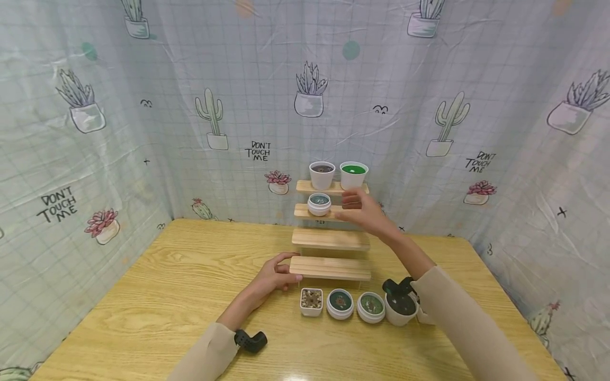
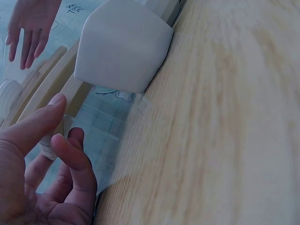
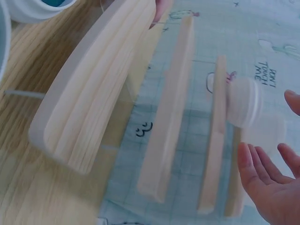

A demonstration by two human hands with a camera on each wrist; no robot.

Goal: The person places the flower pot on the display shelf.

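At the left end of a stepped wooden shelf [image 1: 330, 268], my left hand [image 1: 272, 275] grips the lowest step, with the thumb at its front corner and the fingers behind. The left wrist view shows those fingers [image 2: 77, 164] curled by the shelf's end. My right hand [image 1: 366, 212] hovers by the right part of the second step from the top, its fingers apart and nothing between them. To its left on that step sits a small round white pot [image 1: 319, 205]. A white pot with dark filling [image 1: 322, 177] and one with green filling [image 1: 353, 177] stand on the top step.
Along the table before the shelf stand a square pebble-filled pot [image 1: 312, 302], two round pots [image 1: 340, 304] and a taller pot [image 1: 400, 308], with another partly hidden by the right sleeve. A printed curtain [image 1: 267, 69] hangs behind.
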